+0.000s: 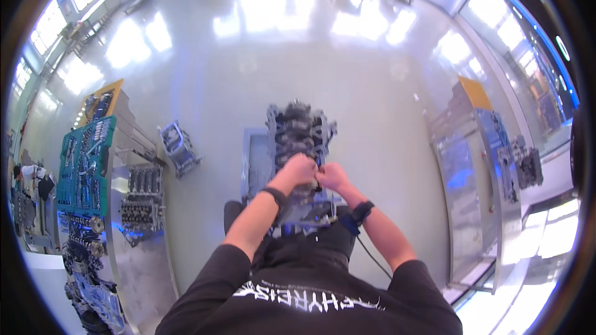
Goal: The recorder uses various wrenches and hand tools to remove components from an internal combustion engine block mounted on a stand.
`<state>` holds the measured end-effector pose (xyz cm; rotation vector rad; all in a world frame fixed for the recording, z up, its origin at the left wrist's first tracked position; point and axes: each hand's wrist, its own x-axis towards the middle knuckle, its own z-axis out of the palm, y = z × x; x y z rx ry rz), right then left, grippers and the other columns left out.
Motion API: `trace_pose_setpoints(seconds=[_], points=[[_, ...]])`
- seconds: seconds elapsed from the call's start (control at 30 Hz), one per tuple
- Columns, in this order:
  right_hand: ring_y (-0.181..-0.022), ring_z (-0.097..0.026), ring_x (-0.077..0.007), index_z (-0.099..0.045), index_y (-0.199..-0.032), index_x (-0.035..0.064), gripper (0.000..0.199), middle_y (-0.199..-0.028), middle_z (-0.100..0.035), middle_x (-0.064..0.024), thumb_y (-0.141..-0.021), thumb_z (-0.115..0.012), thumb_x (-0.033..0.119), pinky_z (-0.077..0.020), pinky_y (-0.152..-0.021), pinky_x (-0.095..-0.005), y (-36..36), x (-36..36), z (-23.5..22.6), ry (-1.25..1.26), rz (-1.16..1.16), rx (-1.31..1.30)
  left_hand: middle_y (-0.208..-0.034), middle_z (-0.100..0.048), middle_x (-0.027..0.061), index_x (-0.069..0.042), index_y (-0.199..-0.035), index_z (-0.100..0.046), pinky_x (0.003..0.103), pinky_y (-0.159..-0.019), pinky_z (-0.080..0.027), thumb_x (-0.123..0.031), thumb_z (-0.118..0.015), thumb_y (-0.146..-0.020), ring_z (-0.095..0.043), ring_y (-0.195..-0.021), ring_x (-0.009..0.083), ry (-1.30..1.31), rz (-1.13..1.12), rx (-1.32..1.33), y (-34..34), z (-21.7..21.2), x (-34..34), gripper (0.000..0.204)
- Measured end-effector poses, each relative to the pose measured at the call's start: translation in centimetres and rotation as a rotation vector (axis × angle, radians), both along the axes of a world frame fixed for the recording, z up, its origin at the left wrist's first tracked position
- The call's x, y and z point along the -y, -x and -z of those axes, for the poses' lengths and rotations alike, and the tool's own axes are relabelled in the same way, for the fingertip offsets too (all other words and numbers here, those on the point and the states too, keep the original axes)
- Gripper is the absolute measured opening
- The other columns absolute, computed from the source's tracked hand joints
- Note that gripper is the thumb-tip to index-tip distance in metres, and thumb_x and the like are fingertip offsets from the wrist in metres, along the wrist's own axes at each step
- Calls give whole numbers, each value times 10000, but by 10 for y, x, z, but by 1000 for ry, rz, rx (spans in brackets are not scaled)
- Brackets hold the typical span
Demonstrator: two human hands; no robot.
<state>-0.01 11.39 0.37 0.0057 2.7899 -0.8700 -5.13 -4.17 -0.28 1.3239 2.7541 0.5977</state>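
An engine block (271,130) stands in front of me, with a crankshaft (299,125) lying along its open middle. My left hand (302,168) is closed, its fingers curled down over the near part of the crankshaft. Close beside it, my right hand (333,176) is closed too, and the knuckles of the two hands almost meet. Whatever the fingers grip, if anything, is hidden beneath them. Both wrists wear dark bands, and part of the block's near end shows between my forearms.
A grey tray (246,160) sits left of the block. Further left, a metal bench (139,260) bears a teal socket-tool case (107,167) and cylinder heads (144,181). Another engine part (179,149) rests on the floor. At right stands another metal bench (462,192) with engine parts (528,164).
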Motion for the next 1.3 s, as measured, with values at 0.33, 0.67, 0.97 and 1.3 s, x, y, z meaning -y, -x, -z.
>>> trace_pose_setpoints(seconds=[0.33,0.67,0.97,1.3], points=[[-889,-633,-389,-583,-1216,108,499,-960,-659,-222,-726,-622,190,-500,-794,-475,25,2,-2,-177,-79,55,-717,-684,107,-115,-690,-704,423,-676,-514,-300,-547,-779,-676,-700,285,97,-77,96,-20,13,-4,258],[-933,-622,-376,-624,-1173,109,439,-996,-653,-199,-752,-645,234,-503,-819,-453,27,15,25,-447,-245,92,-819,-684,112,-96,-795,-697,463,-771,-487,-256,-572,-760,-658,-854,284,122,-194,177,-29,36,4,206],[-793,-643,-396,-699,-862,14,261,-784,-646,-243,-761,-614,239,-502,-681,-470,25,-7,44,-216,-122,308,-832,-694,108,-82,-811,-716,412,-715,-494,-195,-602,-731,-667,-832,278,58,-271,88,-45,45,-6,179],[-762,-634,-411,-618,-854,-64,198,-763,-619,-272,-718,-611,81,-473,-589,-447,-30,26,32,-99,-211,41,-1052,-664,64,-87,-1191,-604,413,-920,-407,-254,-651,-763,-526,-1130,243,292,-216,223,-48,7,4,462]])
